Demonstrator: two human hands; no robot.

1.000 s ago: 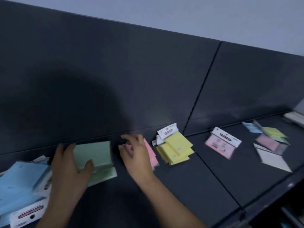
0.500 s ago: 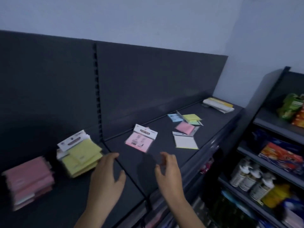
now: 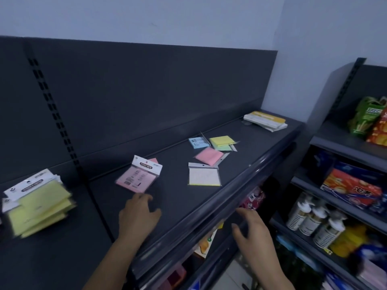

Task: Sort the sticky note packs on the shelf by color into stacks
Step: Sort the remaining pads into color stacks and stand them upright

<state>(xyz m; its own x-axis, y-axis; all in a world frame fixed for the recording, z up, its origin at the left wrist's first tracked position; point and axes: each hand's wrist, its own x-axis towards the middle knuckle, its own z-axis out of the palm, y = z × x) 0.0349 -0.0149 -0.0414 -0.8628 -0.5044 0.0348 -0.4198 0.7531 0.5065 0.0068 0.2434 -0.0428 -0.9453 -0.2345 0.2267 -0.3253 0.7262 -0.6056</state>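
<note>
A pink sticky note pack (image 3: 138,176) with a white header lies on the dark shelf (image 3: 219,197). My left hand (image 3: 139,215) hovers just in front of it, fingers apart, holding nothing. My right hand (image 3: 252,233) is out past the shelf's front edge, open and empty. A stack of yellow packs (image 3: 39,206) sits at the left. Further right lie a pale pack (image 3: 204,175), a pink pack (image 3: 209,155), a blue pack (image 3: 198,142), and a yellow pack (image 3: 222,140) on top of a green one (image 3: 225,147).
A yellow-and-white bundle (image 3: 265,120) lies at the shelf's far right end. A second shelf unit on the right carries snack bags (image 3: 370,120), boxes (image 3: 351,189) and white bottles (image 3: 314,220). Goods fill the lower shelf under my hands.
My view has swung right, away from the blue, green and pink stacks. Both hands left those stacks and moved right; the left now nears the lone pink pack.
</note>
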